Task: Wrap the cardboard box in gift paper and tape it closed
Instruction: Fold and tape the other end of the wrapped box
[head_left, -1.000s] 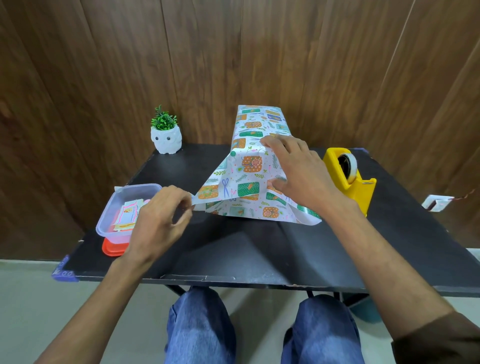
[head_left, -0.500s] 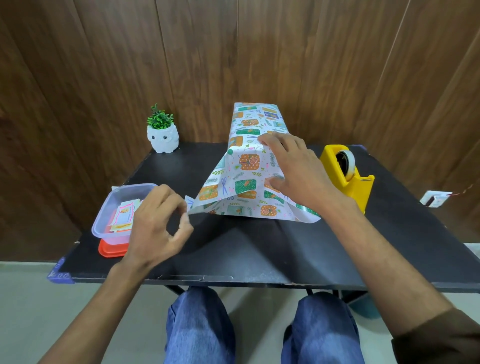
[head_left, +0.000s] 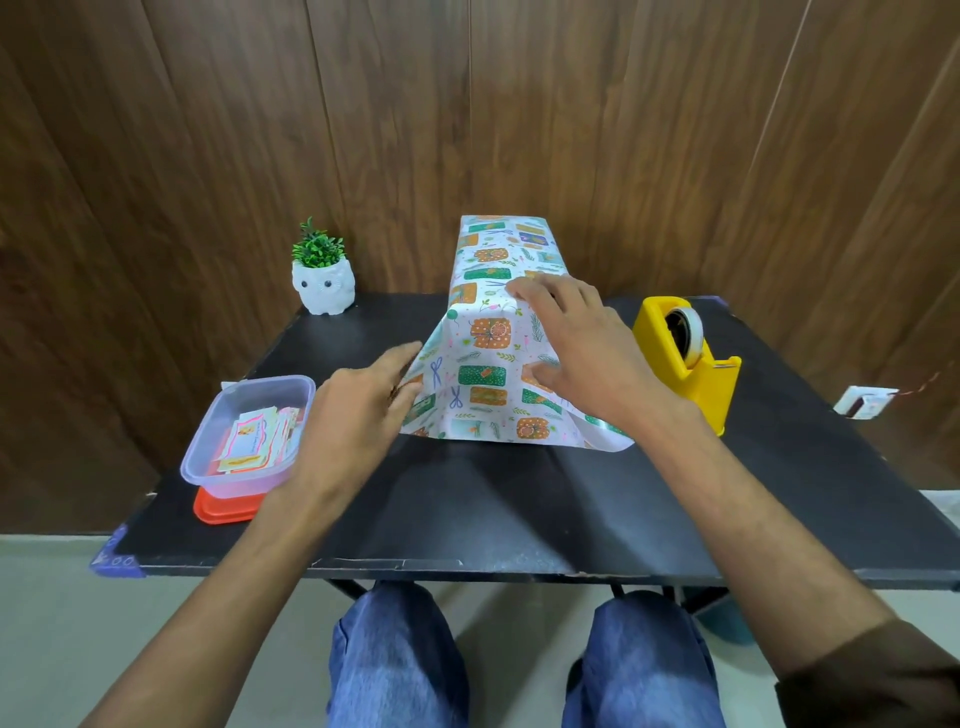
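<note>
right hand (head_left: 587, 358) lies spread, fingers flat on the gift paper (head_left: 483, 374), on its sloping front. left hand (head_left: 358, 410), fingers straight, touches the paper's left edge.

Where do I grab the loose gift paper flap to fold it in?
I'd pinch the gift paper at its free left edge, coming from the left: it flares loose there, sloping to the table, while the right hand pins the middle flat.

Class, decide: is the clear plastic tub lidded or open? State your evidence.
Open. The tub is uncovered, paper cards showing inside; what looks like its orange lid sits underneath.
</note>
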